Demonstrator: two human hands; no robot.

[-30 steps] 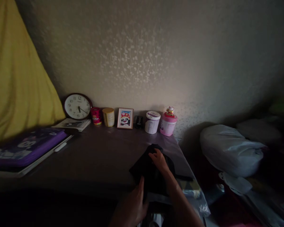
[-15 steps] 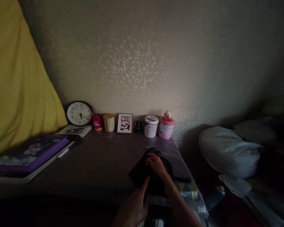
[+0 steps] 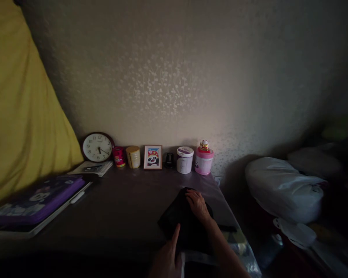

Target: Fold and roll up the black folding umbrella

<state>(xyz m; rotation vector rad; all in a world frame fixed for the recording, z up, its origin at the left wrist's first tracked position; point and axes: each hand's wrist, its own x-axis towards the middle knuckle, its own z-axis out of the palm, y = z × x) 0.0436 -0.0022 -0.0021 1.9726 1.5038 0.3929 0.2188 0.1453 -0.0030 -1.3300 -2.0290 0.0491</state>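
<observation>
A piece of black cloth [image 3: 176, 216] lies on the dark tabletop near its right edge. Too dark to make out its exact kind, it has a dark strap-like strip [image 3: 227, 228] to its right. My right hand [image 3: 197, 204] rests on the upper part of the cloth, palm down with fingers stretched out. At the near edge, my left hand [image 3: 168, 255] touches the cloth with its index finger extended. Its other fingers are mostly lost in shadow.
Along the wall stand a clock [image 3: 98, 147], a red can [image 3: 119, 157], a yellow-lidded jar [image 3: 133, 157], a panda picture frame [image 3: 153, 157] and two tubs [image 3: 185, 161]. A purple case [image 3: 55, 199] lies left. White bags [image 3: 282, 189] sit right of the table.
My right hand has flattened out on the cloth from a more curled pose. The cloth lies smoother and flatter under it. The view has tilted slightly upward.
</observation>
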